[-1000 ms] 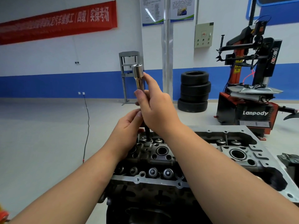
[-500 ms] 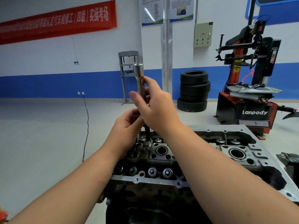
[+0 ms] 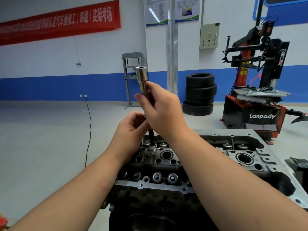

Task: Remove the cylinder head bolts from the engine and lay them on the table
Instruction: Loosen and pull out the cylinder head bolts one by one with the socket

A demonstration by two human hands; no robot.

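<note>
Since a second ago, barely anything's been moved: long socket (image 3: pixel 141 77) is kept pinched by right hand (image 3: pixel 162 112), bolt (image 3: pixel 151 135) steadied upright by left hand (image 3: pixel 131 130) for lifting out of cylinder head (image 3: pixel 166 164).

We're in a car repair training workshop; tyre changer (image 3: pixel 260 84) stands right, tyres (image 3: pixel 199 94) stacked by the blue-banded wall, press frame (image 3: pixel 131 77) behind, red banner (image 3: pixel 58 22) overhead, bare engine (image 3: pixel 191 164) up front.
</note>
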